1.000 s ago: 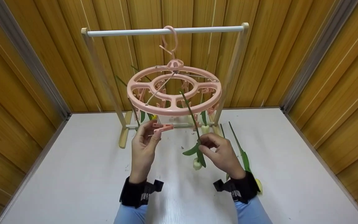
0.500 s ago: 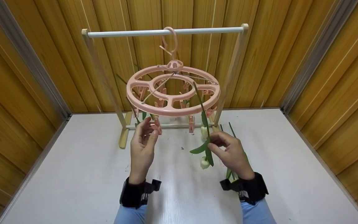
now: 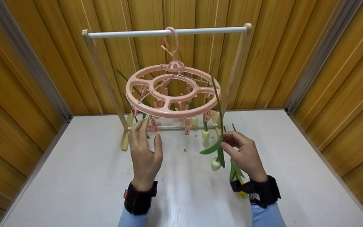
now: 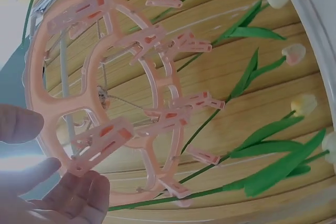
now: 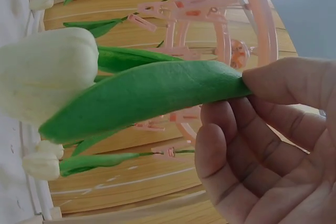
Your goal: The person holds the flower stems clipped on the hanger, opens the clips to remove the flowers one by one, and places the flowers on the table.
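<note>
My right hand (image 3: 244,154) pinches the stem of a white tulip (image 3: 215,164), its bloom pointing down and its stem rising beside the hanger's right edge. A large leaf and the bloom fill much of the right wrist view. My left hand (image 3: 145,157) is below the front left of the round pink clip hanger (image 3: 169,113), thumb apart from fingers. In the left wrist view, a pink clip (image 4: 105,145) hangs by its fingertips; whether they touch is unclear. Several other tulips hang bloom-down from clips, among them a white tulip (image 3: 205,135).
A white bar (image 3: 213,30) on a wooden stand (image 3: 236,66) carries the hanger by its hook. On the white table (image 3: 87,179), tulips with green leaves (image 3: 236,171) and a yellow bloom lie partly hidden by my right wrist. Wood-patterned walls enclose the table.
My left hand has let go of the pink clip and its fingers have spread. My right hand has carried the white tulip rightward. The hanger has turned slightly.
</note>
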Available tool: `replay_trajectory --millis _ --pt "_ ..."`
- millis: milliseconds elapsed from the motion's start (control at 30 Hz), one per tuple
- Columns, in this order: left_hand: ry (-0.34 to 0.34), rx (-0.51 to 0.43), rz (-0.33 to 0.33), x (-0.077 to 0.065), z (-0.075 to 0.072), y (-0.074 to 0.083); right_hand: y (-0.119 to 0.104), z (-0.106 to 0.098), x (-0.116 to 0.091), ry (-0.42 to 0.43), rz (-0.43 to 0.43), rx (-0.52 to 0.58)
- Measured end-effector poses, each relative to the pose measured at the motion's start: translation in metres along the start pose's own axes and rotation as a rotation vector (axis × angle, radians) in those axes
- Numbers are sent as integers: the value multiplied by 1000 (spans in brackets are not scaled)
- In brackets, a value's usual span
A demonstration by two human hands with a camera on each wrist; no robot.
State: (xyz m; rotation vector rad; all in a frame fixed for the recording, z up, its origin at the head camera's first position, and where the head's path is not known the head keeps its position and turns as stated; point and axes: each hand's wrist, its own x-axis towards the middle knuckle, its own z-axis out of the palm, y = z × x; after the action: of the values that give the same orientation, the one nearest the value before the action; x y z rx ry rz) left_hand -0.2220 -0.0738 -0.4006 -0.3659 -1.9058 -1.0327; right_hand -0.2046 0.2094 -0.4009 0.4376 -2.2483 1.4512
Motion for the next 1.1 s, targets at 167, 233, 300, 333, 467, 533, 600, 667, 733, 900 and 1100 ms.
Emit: replay_trajectory --millis 167,233,300,333,467,533,600,667,733,900,1100 --pt "48 93 131 0 -1 6 -3 -6 -1 35 25 21" --pt "56 92 166 0 0 8 -3 -8 -2 49 24 31" --pt "58 89 196 0 0 9 -2 -9 -2 61 16 27" --pt "56 85 207 -1 0 10 -2 -9 -3 69 12 22" --pt "24 78 240 -2 2 11 0 -13 -5 91 4 -8" --pt "-3 73 241 -3 4 12 1 -16 -6 94 10 -18" --pt "-31 72 240 -4 5 12 2 -19 -7 91 18 -19" --pt "-59 73 238 -5 5 12 3 -22 -8 89 25 -21" --pt "-86 78 241 -5 6 12 5 -25 -10 86 27 -21" --pt "-146 100 244 -7 8 12 11 -28 -13 85 23 -24" --pt "-171 120 235 -9 10 10 17 -26 -18 53 78 -25"
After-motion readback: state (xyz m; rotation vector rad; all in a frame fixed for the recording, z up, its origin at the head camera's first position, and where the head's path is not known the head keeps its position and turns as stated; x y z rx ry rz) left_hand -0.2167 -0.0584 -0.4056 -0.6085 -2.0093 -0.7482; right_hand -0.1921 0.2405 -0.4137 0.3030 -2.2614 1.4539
